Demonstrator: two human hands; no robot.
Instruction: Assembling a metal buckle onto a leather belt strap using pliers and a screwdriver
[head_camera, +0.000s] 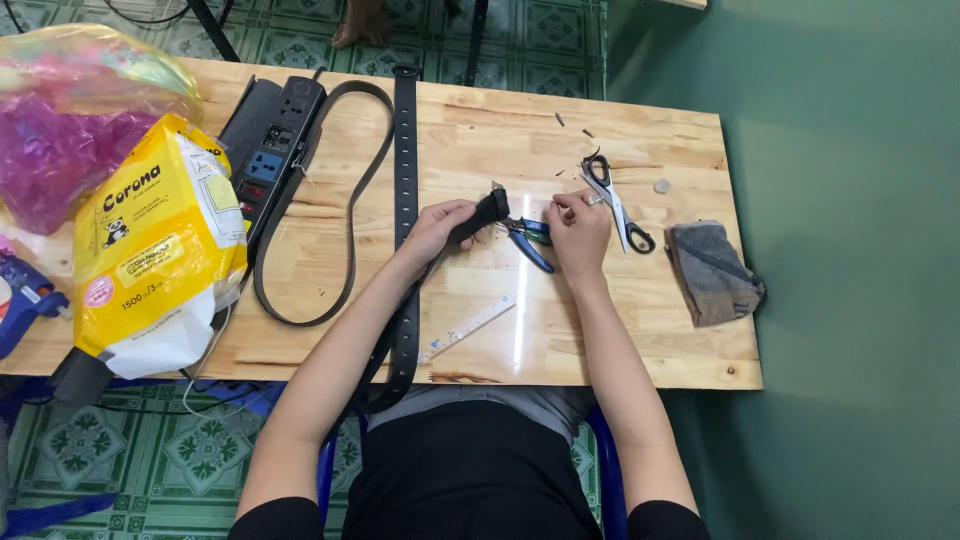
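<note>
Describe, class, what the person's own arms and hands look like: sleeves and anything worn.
Both arms are bare from the short black sleeves down to the wrists. The left hand shows no ring, watch or glove. The right hand wears a thin silvery ring on one finger. No bracelets, markings or cables show on either arm.

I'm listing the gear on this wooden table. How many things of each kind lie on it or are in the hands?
Black belts: 1
Scissors: 1
Blue-handled pliers: 1
Clear rulers: 1
Power strips: 1
Yellow packages: 1
Grey cloths: 1
Pink plastic bags: 1
Blue glue guns: 1
Total: 9
</note>
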